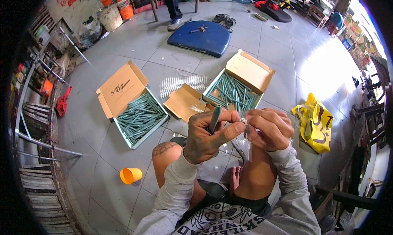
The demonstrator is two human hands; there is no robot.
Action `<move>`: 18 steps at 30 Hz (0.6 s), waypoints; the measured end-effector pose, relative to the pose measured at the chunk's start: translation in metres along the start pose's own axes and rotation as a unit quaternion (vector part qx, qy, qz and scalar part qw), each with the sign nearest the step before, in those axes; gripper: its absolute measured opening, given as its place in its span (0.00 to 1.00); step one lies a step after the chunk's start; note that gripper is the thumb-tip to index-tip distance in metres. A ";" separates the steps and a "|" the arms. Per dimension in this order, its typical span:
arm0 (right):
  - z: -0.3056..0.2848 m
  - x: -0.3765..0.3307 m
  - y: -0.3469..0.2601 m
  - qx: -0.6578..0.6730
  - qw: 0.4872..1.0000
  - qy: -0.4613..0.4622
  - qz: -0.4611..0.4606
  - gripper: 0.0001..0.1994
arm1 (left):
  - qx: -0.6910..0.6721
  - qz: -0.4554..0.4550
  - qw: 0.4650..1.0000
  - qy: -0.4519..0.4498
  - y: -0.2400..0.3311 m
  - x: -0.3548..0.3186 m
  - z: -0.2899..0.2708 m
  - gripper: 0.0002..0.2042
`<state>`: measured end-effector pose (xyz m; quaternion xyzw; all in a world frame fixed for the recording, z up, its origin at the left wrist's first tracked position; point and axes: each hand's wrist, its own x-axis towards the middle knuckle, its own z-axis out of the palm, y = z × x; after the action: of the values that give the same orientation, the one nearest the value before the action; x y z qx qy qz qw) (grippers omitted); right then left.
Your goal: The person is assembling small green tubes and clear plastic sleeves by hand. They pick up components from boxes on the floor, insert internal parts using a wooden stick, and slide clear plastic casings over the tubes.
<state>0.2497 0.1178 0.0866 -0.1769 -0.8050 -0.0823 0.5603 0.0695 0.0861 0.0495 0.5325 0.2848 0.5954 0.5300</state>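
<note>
My left hand (206,134) is closed around a slim dark green pen-like stick (215,119), which points up out of the fist. Its thumb and forefinger meet those of my right hand (270,128) at a small whitish piece (244,121), too small to name. The right fingers are closed in a pinch there. Below them hangs something clear and thin, like a plastic strip (248,147). Beyond my hands, an open carton (145,137) on the left and another open carton (258,105) on the right hold many similar green sticks.
Between the cartons lie a brown cardboard piece (184,102) and a row of clear plastic pieces (182,84). An orange cup (131,175) stands at left, a yellow bag (317,126) at right. Farther off are a blue cushion (199,40), sandals (224,21) and another person's leg (172,7).
</note>
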 end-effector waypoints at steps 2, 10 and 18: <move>0.001 0.001 -0.004 0.004 1.000 -0.009 0.024 0.05 | -0.006 -0.008 1.000 0.007 0.002 -0.001 0.000 0.10; 0.002 -0.002 -0.001 -0.006 1.000 -0.005 0.022 0.08 | 0.001 -0.011 1.000 0.017 0.007 0.001 0.001 0.10; 0.000 -0.004 0.003 -0.009 0.999 -0.030 0.023 0.11 | 0.123 0.056 0.987 0.082 0.020 0.005 0.004 0.12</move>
<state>0.2516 0.1199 0.0828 -0.2028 -0.8165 -0.0717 0.5357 0.0677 0.0847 0.0706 0.5578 0.3685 0.6262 0.4012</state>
